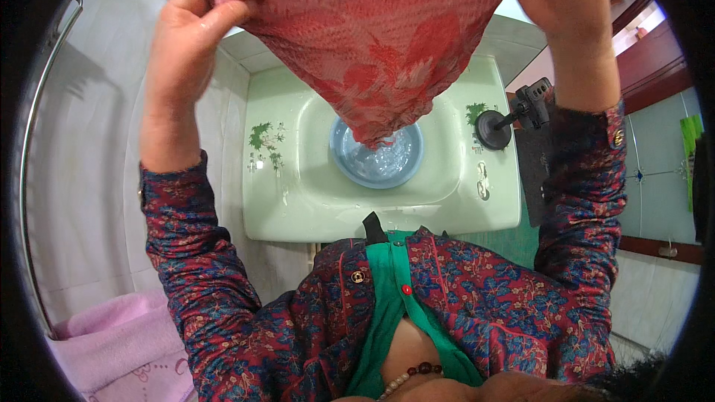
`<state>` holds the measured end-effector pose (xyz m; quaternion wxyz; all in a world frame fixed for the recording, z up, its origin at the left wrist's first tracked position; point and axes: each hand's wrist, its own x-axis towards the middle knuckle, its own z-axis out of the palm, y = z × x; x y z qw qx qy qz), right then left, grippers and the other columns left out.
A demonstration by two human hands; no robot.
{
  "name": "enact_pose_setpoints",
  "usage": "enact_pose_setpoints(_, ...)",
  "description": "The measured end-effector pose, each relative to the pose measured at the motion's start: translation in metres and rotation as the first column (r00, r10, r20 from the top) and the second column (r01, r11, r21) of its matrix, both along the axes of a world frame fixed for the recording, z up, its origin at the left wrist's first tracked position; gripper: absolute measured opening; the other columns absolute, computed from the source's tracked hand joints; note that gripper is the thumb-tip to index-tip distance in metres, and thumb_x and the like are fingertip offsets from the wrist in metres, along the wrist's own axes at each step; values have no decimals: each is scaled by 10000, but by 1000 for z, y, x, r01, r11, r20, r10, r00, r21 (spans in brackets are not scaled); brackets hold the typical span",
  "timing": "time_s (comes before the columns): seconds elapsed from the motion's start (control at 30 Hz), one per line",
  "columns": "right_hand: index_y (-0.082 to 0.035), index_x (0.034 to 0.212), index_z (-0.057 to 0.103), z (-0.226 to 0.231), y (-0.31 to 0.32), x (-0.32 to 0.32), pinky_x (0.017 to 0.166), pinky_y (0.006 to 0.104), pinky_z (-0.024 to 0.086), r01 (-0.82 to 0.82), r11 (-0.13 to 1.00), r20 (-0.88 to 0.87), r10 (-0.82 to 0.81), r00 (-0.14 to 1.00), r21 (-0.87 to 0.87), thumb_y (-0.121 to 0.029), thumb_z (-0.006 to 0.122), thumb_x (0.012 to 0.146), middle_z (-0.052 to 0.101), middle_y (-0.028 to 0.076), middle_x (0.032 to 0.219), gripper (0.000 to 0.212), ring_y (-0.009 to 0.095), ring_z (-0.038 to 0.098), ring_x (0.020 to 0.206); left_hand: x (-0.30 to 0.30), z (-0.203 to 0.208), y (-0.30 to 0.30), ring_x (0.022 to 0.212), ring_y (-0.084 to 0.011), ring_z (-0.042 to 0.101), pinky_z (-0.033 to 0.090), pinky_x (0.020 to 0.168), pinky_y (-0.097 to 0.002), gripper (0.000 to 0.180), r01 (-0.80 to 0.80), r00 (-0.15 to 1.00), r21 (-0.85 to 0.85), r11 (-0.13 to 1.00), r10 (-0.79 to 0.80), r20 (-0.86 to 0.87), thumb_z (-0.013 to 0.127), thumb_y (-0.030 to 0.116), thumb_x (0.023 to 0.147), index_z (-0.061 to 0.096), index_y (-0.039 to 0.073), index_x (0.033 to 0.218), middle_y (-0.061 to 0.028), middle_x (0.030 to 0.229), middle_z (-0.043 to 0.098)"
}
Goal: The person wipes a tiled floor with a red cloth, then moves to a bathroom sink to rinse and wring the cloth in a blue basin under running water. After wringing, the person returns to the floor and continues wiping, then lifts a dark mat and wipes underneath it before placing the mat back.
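A wet red-and-pink towel (395, 37) with a leaf pattern hangs spread between my raised hands. My left hand (195, 33) pinches one corner between thumb and fingers at the upper left. At the upper right my right hand (564, 0) grips the other end; its fingers are mostly hidden by the cloth and the top of the picture. The towel's lower tip dangles over a round light-blue basin (345, 166) with water in it. That basin stands in the bowl of a pale green sink (305, 216).
On the sink's right ledge stands a black holder with a round base (493, 130), carrying a small device (533, 100). A metal rail (33, 115) runs along the left wall, with a pink towel (123, 339) low at its end. Cabinet doors (655, 171) are at the right.
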<state>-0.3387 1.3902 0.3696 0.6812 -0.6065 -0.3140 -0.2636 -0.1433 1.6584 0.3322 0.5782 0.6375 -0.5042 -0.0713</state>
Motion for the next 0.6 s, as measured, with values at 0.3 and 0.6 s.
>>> enact_pose_setpoints(0.3,20,865,598,20,12,9,753,272,479,229,677,-368,-616,696,-700,-4,475,780,644,103,858,152,183,602,819,-15,19,-2,814,-60,553,436,699,-200,122,105,993,412,905,-119,9,575,41,833,572,22,954,7,878,580)
enact_pose_setpoints(0.6,22,927,580,25,-8,1,763,251,499,305,909,-56,-334,941,-282,26,423,853,611,91,911,173,149,595,794,-4,18,7,1081,-148,556,418,960,-290,308,37,869,367,930,-211,447,499,73,925,541,-26,1214,-64,1149,588)
